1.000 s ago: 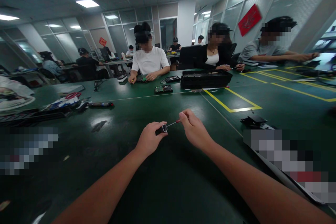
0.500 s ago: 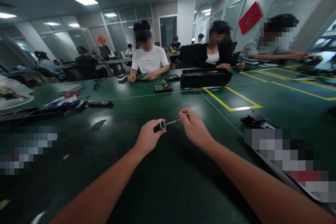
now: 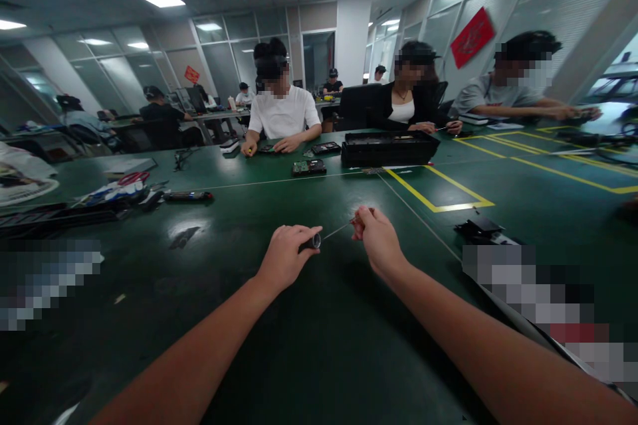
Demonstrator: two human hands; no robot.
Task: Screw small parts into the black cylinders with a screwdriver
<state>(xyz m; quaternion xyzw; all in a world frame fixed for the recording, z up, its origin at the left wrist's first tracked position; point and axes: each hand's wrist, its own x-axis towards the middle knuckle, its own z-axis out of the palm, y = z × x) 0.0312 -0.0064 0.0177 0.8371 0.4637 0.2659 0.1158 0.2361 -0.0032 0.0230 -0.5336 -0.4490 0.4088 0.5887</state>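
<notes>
My left hand [image 3: 283,255] is closed around a short black cylinder [image 3: 316,240] with a silvery ring at its round end, which faces right. Most of the cylinder's body is hidden by the fingers. Thin and metallic, the shaft of a screwdriver [image 3: 337,231] points from my right hand [image 3: 376,236] toward that ringed end. Its handle is pinched in my right fingers and largely covered by them. Shaft tip and ring lie very close; whether they touch I cannot tell. Both hands are above the green table [image 3: 299,345].
Across the table a person in white [image 3: 284,113] handles a circuit board, near a hard drive [image 3: 309,167] and a long black casing [image 3: 390,148]. Left lie a dark cylindrical tool [image 3: 188,196] and red-handled scissors [image 3: 133,178]. Black parts [image 3: 481,227] sit at the right.
My right hand has drawn right with the screwdriver, away from the left hand. The cylinder's ringed end has turned further to the right and shows less of its opening.
</notes>
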